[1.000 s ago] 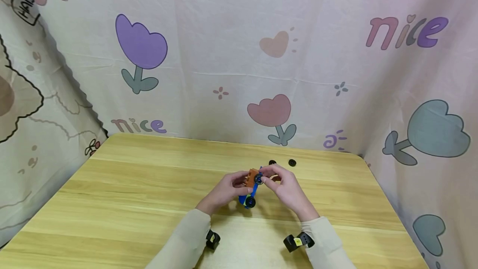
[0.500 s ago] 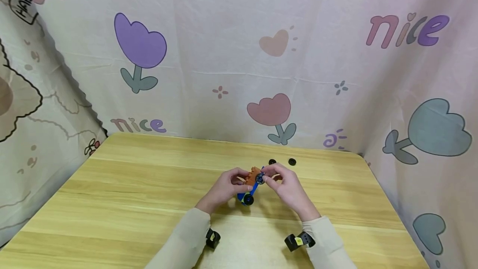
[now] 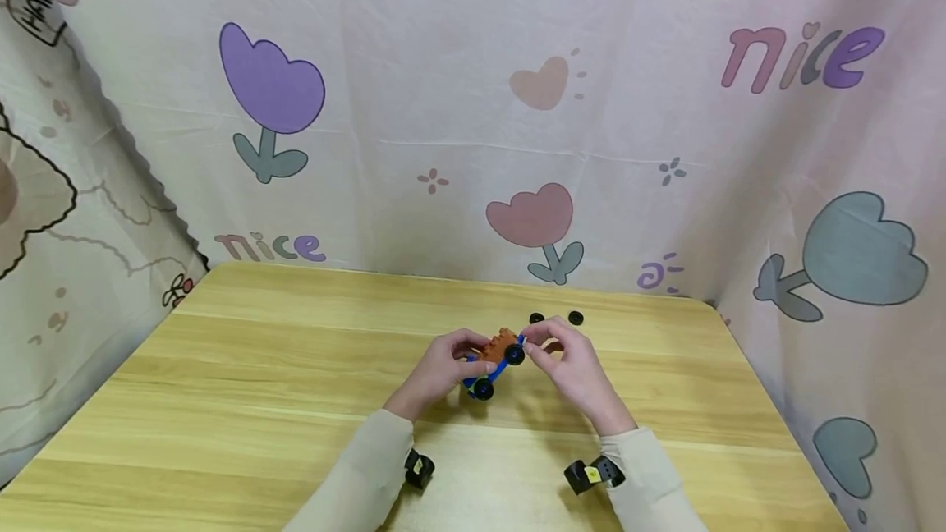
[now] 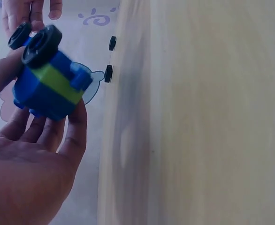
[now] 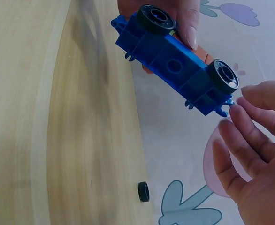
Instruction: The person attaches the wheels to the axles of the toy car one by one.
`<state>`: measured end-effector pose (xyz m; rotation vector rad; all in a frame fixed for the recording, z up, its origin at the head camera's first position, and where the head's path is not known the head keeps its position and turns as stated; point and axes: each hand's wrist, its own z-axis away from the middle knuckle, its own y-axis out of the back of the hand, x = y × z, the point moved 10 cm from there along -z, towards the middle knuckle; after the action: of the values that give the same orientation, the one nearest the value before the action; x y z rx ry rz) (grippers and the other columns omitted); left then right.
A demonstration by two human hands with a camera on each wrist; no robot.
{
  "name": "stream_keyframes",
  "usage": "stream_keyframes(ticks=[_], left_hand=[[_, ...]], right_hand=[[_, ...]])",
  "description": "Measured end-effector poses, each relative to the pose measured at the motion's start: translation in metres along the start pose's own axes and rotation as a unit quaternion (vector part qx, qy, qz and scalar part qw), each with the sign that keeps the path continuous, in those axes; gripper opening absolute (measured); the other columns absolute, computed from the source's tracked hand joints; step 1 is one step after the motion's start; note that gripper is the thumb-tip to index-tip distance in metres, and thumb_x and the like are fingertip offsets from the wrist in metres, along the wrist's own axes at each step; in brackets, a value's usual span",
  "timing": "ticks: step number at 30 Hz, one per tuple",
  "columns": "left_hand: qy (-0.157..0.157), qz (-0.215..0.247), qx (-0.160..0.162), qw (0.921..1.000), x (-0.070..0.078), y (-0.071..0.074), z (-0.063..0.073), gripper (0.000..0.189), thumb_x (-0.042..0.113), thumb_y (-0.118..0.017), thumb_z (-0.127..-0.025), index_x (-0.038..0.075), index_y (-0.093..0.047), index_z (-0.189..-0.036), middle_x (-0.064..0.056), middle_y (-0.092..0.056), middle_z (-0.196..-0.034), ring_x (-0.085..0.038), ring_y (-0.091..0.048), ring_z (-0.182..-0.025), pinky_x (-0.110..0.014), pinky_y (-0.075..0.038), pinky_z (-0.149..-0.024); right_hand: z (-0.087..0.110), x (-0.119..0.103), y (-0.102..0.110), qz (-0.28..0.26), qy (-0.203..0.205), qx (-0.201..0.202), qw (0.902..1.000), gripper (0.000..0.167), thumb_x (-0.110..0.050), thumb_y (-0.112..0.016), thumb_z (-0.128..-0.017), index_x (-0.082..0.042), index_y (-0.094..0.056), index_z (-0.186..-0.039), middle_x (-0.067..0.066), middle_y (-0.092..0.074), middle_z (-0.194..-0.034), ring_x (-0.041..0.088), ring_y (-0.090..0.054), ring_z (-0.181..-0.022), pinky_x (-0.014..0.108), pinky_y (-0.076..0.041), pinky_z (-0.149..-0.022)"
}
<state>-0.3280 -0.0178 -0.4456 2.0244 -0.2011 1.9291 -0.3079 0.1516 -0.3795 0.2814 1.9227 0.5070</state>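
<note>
My left hand [image 3: 442, 368] grips a toy car [image 5: 168, 65], thumb and fingers around its body. The car has a blue chassis, an orange block [image 3: 498, 345] and a green and blue end [image 4: 53, 86]. Its underside shows in the right wrist view. Two black wheels sit along one side, one wheel [image 5: 223, 76] near my right hand and another wheel [image 5: 155, 19] at the far end. My right hand [image 3: 565, 355] has loosely bent fingers, the fingertips right at the small blue hook [image 5: 223, 110] on the chassis end. The opposite side's axle ends have no wheels.
Two loose black wheels lie near the back edge of the wooden table [image 3: 259, 351], one wheel [image 3: 536, 318] just beyond my right hand and another wheel [image 3: 576, 318] to its right. A printed curtain [image 3: 414, 105] hangs behind the table.
My right fingers have come off the near wheel, which now shows fully on the chassis. The car, in my left hand, has tilted and its lower end has moved slightly up and left.
</note>
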Motion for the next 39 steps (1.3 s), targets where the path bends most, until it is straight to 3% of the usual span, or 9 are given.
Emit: stream_keyframes(ticks=[5, 10, 17, 23, 26, 30, 39], left_hand=[[0.005, -0.009, 0.002, 0.9999, 0.014, 0.002, 0.007, 0.035, 0.008, -0.075, -0.087, 0.004, -0.067, -0.121, -0.012, -0.063, -0.116, -0.029, -0.058, -0.1, -0.038, -0.053, -0.083], [0.008, -0.015, -0.008, 0.9998, 0.035, 0.0, 0.018, 0.035, 0.005, -0.075, -0.086, 0.0, -0.068, -0.12, -0.015, -0.061, -0.117, -0.029, -0.058, -0.097, -0.034, -0.054, -0.078], [0.019, -0.01, 0.0, 0.9998, 0.013, 0.001, 0.006, 0.038, 0.006, -0.077, -0.085, 0.0, -0.067, -0.122, -0.015, -0.061, -0.118, -0.026, -0.057, -0.094, -0.031, -0.053, -0.075], [0.012, -0.008, 0.01, 0.9998, 0.016, 0.002, 0.007, 0.038, 0.009, -0.076, -0.087, -0.001, -0.066, -0.123, -0.016, -0.061, -0.12, -0.027, -0.058, -0.095, -0.032, -0.053, -0.077], [0.008, -0.015, 0.017, 0.9997, 0.007, 0.004, 0.003, 0.039, 0.015, -0.077, -0.087, 0.003, -0.068, -0.122, -0.014, -0.061, -0.121, -0.027, -0.058, -0.097, -0.033, -0.053, -0.078], [0.004, -0.016, 0.017, 0.9997, 0.008, 0.004, 0.003, 0.038, 0.015, -0.077, -0.087, 0.002, -0.068, -0.121, -0.014, -0.062, -0.12, -0.026, -0.059, -0.095, -0.032, -0.053, -0.077], [-0.016, -0.028, 0.039, 0.9987, 0.01, 0.007, 0.001, 0.044, 0.014, -0.079, -0.085, 0.003, -0.061, -0.123, -0.014, -0.058, -0.123, -0.031, -0.057, -0.103, -0.037, -0.054, -0.082]], right_hand=[[-0.002, -0.001, 0.002, 0.003, 0.004, 0.007, 1.0, 0.018, -0.007, -0.07, -0.091, -0.012, -0.069, -0.109, 0.003, -0.059, -0.106, 0.019, -0.055, -0.099, 0.045, -0.049, -0.085], [-0.002, 0.002, -0.006, 0.013, 0.001, -0.025, 0.9996, 0.025, -0.01, -0.072, -0.091, -0.01, -0.066, -0.115, 0.008, -0.059, -0.111, 0.021, -0.056, -0.099, 0.044, -0.05, -0.082], [0.0, 0.006, -0.014, 0.034, -0.008, -0.056, 0.9978, 0.024, -0.016, -0.074, -0.09, -0.011, -0.067, -0.112, -0.003, -0.06, -0.1, 0.015, -0.058, -0.092, 0.035, -0.051, -0.076], [0.001, 0.008, -0.013, 0.041, -0.023, -0.056, 0.9973, 0.023, -0.015, -0.073, -0.09, -0.009, -0.068, -0.113, -0.004, -0.06, -0.096, 0.014, -0.059, -0.089, 0.035, -0.052, -0.076], [0.001, 0.01, -0.014, 0.038, -0.029, -0.057, 0.9972, 0.025, -0.014, -0.072, -0.09, -0.007, -0.069, -0.114, -0.003, -0.061, -0.096, 0.015, -0.059, -0.09, 0.037, -0.052, -0.077], [0.002, 0.014, -0.015, 0.03, -0.038, -0.066, 0.9967, 0.027, -0.015, -0.072, -0.091, -0.004, -0.068, -0.116, -0.001, -0.063, -0.098, 0.016, -0.06, -0.091, 0.038, -0.052, -0.078], [0.005, 0.019, -0.016, 0.015, -0.053, -0.076, 0.9955, 0.026, -0.014, -0.073, -0.09, -0.005, -0.066, -0.113, 0.001, -0.064, -0.101, 0.019, -0.061, -0.094, 0.031, -0.053, -0.079]])
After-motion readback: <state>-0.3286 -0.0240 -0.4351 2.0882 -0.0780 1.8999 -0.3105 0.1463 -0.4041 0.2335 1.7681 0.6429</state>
